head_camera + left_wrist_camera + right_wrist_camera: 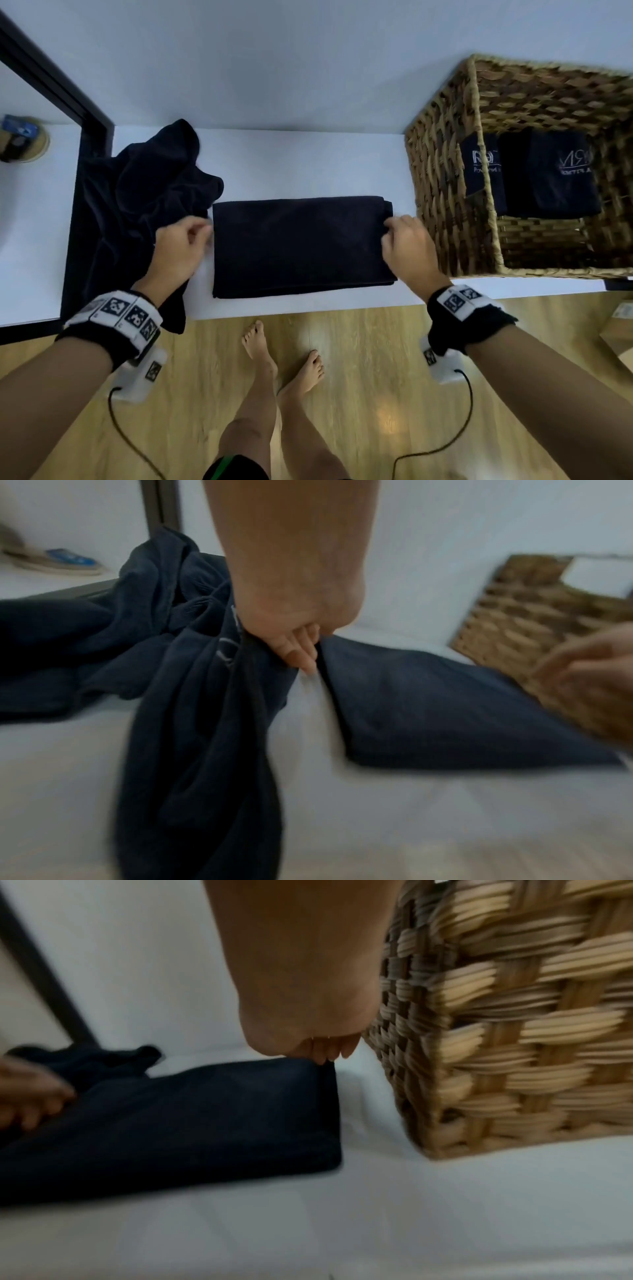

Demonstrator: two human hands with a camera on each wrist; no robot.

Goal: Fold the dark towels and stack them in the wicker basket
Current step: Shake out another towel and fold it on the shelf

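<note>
Here, curled fingers [388, 228] at towel [301, 246] ends

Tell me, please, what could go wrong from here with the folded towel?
The unfolded towels lie right beside the left hand, so its fingers might catch them too. The wicker basket stands close to the right hand, so lifting the folded towel might bump its wall.

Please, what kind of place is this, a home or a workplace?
Probably a home: bare feet on a wood-look floor, a wicker basket of folded dark towels on a white shelf.
</note>
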